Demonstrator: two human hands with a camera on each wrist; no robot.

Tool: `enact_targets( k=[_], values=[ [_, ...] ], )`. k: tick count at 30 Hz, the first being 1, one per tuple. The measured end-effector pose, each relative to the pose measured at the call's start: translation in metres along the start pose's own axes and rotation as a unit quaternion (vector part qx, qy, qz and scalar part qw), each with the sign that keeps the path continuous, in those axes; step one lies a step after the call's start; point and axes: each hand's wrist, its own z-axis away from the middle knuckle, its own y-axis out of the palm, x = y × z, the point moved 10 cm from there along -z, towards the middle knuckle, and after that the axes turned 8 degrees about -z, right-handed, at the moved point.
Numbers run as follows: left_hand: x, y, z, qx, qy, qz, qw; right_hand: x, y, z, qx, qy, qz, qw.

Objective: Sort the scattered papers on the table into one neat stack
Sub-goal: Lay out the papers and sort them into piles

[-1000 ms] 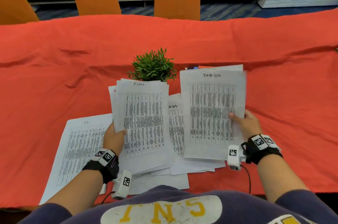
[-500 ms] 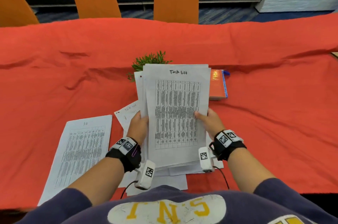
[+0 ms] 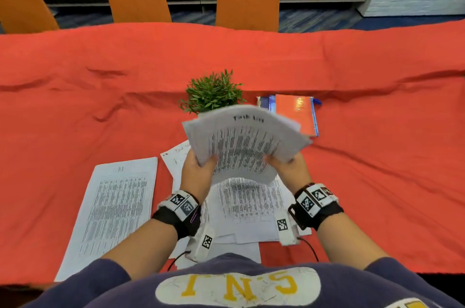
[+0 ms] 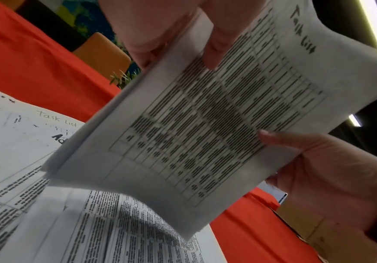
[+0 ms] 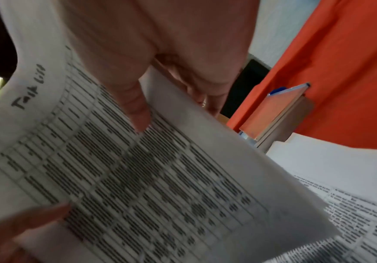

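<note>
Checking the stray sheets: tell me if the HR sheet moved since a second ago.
No. The HR sheet lies in the same place left of the pile, on the red tablecloth.

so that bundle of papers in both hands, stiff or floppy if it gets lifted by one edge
Probably floppy: the bundle of papers already bows between the left hand and right hand. Its sheets look fanned at the top edge, so they may slide apart. Likely light; thumbs alone pinch it.
</note>
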Motion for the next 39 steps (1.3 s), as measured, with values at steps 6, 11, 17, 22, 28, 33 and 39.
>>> enact_targets(
  k=[6, 11, 17, 22, 28, 33, 39],
  values=[
    [-0.001, 0.007, -0.006, 0.013, -0.002, 0.042, 0.999, -0.005, 0.003, -0.002, 0.003, 0.021, -0.046, 0.999],
    [-0.008, 0.003, -0.014, -0.004, 0.014, 0.055, 0.998, -0.001, 0.009, -0.011, 0.012, 0.014, -0.074, 0.997],
    [-0.021, -0.002, -0.026, -0.016, 0.018, 0.050, 0.998, -0.021, 0.008, -0.017, 0.052, 0.068, -0.029, 0.996],
    [-0.035, -0.031, -0.045, -0.058, 0.006, 0.175, 0.983, -0.052, -0.032, -0.010, 0.007, 0.138, -0.052, 0.989],
    [-0.007, -0.026, -0.051, -0.051, -0.125, 0.303, 0.943, -0.068, -0.028, -0.007, -0.038, 0.172, -0.351, 0.920],
    [-0.008, 0.004, -0.034, 0.029, -0.149, 0.363, 0.919, -0.053, -0.007, -0.012, 0.003, 0.155, -0.381, 0.911],
    [-0.002, -0.043, -0.052, 0.002, -0.049, 0.212, 0.976, -0.048, -0.059, -0.023, -0.034, 0.124, -0.301, 0.945]
  ],
)
